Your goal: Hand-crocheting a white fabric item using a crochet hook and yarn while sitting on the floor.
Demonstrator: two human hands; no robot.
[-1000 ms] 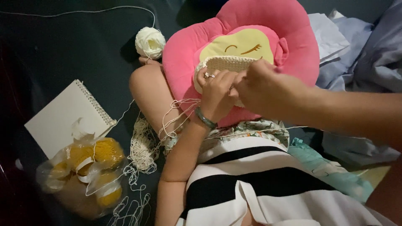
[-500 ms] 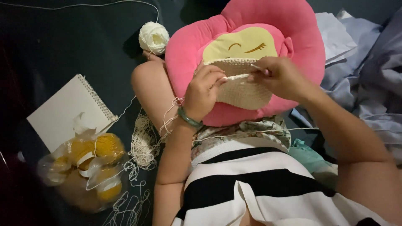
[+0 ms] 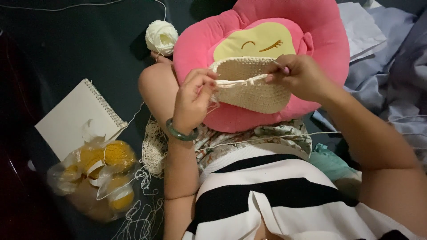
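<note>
The left hand (image 3: 193,100) is closed in a pinch on the left edge of a cream crocheted piece (image 3: 253,86), fingers curled around the rim; a green bangle (image 3: 180,133) sits on its wrist. The right hand (image 3: 298,75) pinches the right end of the same rim, fingertips tight together, and a thin hook appears to lie along the top edge between the two hands, though it is too slim to tell for sure. The crocheted piece is a rounded, pouch-like shape held stretched between both hands, in front of the yellow face of a pink plush cushion (image 3: 320,40) that rests on the person's lap, against a raised knee (image 3: 155,84).

A cream ball of yarn (image 3: 161,38) lies just beyond the knee on the dark surface. Loose cream yarn (image 3: 153,146) is heaped beside the left forearm. Further left lies a white spiral notebook (image 3: 75,118), and just below it a clear plastic bag of yellow yarn (image 3: 95,173). Grey-blue cloth (image 3: 391,75) is bunched at the right edge.
</note>
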